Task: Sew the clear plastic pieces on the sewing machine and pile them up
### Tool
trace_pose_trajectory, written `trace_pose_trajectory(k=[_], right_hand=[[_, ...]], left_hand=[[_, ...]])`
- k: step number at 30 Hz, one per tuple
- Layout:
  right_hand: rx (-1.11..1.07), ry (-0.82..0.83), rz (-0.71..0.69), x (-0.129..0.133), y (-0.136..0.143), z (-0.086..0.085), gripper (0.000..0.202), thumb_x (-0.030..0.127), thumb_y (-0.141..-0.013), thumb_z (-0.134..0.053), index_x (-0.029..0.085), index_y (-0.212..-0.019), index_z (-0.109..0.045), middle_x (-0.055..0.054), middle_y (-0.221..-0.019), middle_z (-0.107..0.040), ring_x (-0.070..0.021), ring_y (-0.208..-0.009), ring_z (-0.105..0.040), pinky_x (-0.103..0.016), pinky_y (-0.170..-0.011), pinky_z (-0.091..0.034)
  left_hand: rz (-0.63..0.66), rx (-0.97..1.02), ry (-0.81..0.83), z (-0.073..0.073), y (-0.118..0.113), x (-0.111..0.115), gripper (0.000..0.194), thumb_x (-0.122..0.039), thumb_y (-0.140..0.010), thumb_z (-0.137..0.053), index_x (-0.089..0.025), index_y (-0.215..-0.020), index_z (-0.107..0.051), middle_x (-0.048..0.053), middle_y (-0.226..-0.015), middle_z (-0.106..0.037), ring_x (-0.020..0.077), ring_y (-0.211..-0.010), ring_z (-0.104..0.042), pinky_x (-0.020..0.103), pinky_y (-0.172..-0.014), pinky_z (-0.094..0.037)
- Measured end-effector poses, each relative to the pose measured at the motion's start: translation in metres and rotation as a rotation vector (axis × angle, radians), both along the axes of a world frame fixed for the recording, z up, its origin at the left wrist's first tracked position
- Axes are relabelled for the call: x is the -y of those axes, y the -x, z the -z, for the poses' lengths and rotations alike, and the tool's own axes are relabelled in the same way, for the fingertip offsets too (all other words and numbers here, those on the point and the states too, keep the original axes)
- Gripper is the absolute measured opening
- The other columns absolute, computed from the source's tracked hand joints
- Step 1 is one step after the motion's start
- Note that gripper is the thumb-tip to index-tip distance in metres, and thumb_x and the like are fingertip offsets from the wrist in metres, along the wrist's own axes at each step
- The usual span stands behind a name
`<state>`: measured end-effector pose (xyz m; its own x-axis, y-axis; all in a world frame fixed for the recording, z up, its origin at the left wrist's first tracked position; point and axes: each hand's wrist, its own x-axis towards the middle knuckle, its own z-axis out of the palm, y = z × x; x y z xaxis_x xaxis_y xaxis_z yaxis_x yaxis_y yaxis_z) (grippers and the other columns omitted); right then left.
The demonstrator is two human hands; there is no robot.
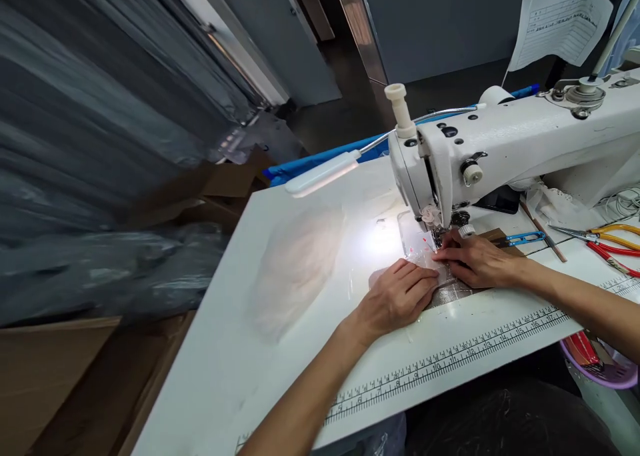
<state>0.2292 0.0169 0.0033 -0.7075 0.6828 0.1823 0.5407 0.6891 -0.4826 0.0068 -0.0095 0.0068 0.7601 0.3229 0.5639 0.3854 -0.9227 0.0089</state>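
Note:
A thin, pale piece of fabric (pixel 419 248) with small red marks lies at the needle area of a white sewing machine (pixel 500 149). My left hand (pixel 400 293) rests on its near left part, fingers stretched out and pressing down. Beside the presser foot (pixel 437 237), my right hand (pixel 473 259) pinches the fabric's edge between thumb and fingertips, with the other fingers curled. The two hands nearly meet, and they hide part of the fabric. Under them shows a metal plate (pixel 453 295).
A lit lamp (pixel 323 174) hangs over the white table (pixel 215 349). Blue thread snips (pixel 523 239), red-handled pliers (pixel 613 259) and orange-handled scissors (pixel 617 229) lie right. A ruler strip (pixel 430 374) runs along the near edge. Left of the table stand cardboard boxes (pixel 55 376).

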Motion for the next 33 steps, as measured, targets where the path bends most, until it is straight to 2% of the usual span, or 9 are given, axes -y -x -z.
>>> trace_pose_trajectory(k=[4,9,12,15,20,27,33], right_hand=[[0.044,-0.064,0.038,0.0046,0.0026,0.0085,0.035,0.021,-0.093,-0.045,0.018,-0.123,-0.064,-0.015,-0.116,-0.057,-0.0228,-0.098,-0.054,-0.040,-0.086,-0.049],[0.104,-0.133,0.030,0.0085,0.0037,0.0039,0.035,0.016,-0.090,-0.044,0.015,-0.120,-0.062,-0.015,-0.118,-0.056,-0.0239,-0.097,-0.053,-0.040,-0.085,-0.049],[0.112,-0.123,0.024,0.0100,0.0041,0.0020,0.034,0.015,-0.090,-0.042,0.015,-0.118,-0.062,-0.015,-0.117,-0.056,-0.0235,-0.096,-0.053,-0.040,-0.086,-0.049],[0.023,-0.085,0.041,0.0100,0.0023,0.0036,0.034,0.017,-0.092,-0.043,0.016,-0.120,-0.061,-0.014,-0.117,-0.057,-0.0244,-0.104,-0.053,-0.041,-0.092,-0.048],[-0.147,0.010,0.091,0.0086,-0.0035,0.0064,0.035,0.023,-0.096,-0.040,0.015,-0.123,-0.061,-0.012,-0.106,-0.060,-0.0209,-0.099,-0.057,-0.039,-0.090,-0.051],[-0.087,-0.120,0.019,0.0104,-0.0044,0.0080,0.035,0.021,-0.095,-0.042,0.016,-0.122,-0.064,-0.014,-0.113,-0.058,-0.0234,-0.104,-0.054,-0.042,-0.091,-0.051],[-0.065,-0.150,0.012,0.0106,-0.0042,0.0080,0.034,0.019,-0.094,-0.043,0.015,-0.122,-0.063,-0.014,-0.112,-0.057,-0.0229,-0.102,-0.053,-0.041,-0.088,-0.052]], left_hand=[[-0.016,-0.005,-0.085,-0.0022,-0.0018,0.0016,0.012,-0.007,-0.090,-0.054,-0.014,-0.099,-0.057,0.007,-0.092,-0.073,0.0168,-0.074,-0.066,0.030,-0.064,-0.051],[-0.020,-0.147,-0.180,-0.0032,-0.0026,0.0022,0.012,-0.007,-0.093,-0.050,-0.014,-0.098,-0.058,0.005,-0.084,-0.072,0.0147,-0.065,-0.063,0.029,-0.057,-0.047],[-0.024,-0.072,-0.094,-0.0012,-0.0023,0.0005,0.011,-0.011,-0.094,-0.050,-0.016,-0.098,-0.059,0.004,-0.088,-0.071,0.0141,-0.070,-0.063,0.028,-0.059,-0.050],[-0.033,0.031,0.001,0.0013,-0.0017,-0.0015,0.010,-0.011,-0.093,-0.052,-0.017,-0.095,-0.060,0.004,-0.089,-0.071,0.0140,-0.073,-0.063,0.028,-0.061,-0.052],[-0.067,0.056,-0.067,0.0018,-0.0016,-0.0015,0.004,-0.011,-0.090,-0.057,-0.015,-0.091,-0.059,0.006,-0.089,-0.071,0.0156,-0.071,-0.063,0.030,-0.061,-0.048],[-0.029,0.042,-0.044,0.0041,0.0003,-0.0020,0.005,-0.012,-0.091,-0.056,-0.015,-0.093,-0.059,0.004,-0.091,-0.073,0.0151,-0.074,-0.064,0.030,-0.064,-0.048],[-0.024,0.028,-0.033,0.0052,0.0011,-0.0028,0.006,-0.012,-0.092,-0.055,-0.015,-0.094,-0.059,0.004,-0.092,-0.073,0.0149,-0.074,-0.064,0.031,-0.065,-0.049]])
